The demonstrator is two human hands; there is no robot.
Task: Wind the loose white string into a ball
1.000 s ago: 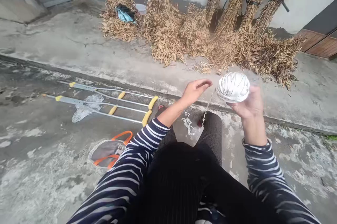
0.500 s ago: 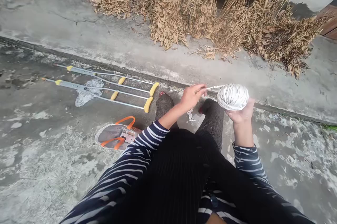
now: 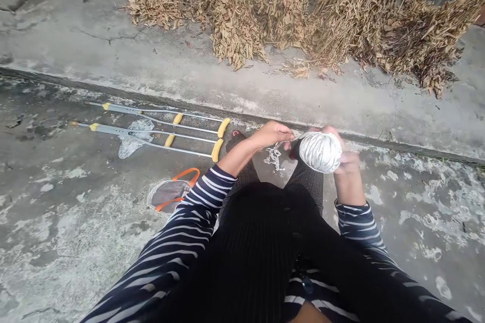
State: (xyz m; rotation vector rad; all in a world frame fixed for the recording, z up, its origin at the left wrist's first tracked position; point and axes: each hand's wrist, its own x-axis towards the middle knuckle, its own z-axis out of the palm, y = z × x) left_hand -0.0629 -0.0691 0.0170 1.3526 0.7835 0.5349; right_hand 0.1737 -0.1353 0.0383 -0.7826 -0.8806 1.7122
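Over the person's right leg [image 3: 314, 189], a ball of white cord [image 3: 320, 152] sits in the right hand [image 3: 345, 157], which is curled around its far and right sides. Just to the left, the left hand [image 3: 273, 134] has its fingertips pinched together on a strand [image 3: 297, 138] that runs to the ball. Most of the cord in view seems wound up; what is left shows as a loose tangle [image 3: 275, 157] on the ground between the feet. Beyond the hands, the edge of the concrete ledge [image 3: 189, 73] runs across the scene. Crutches [image 3: 217, 150] and an orange-handled bag [image 3: 172, 193] crowd the left, so elbow room looks widest to the right, over mottled concrete [image 3: 417, 217].
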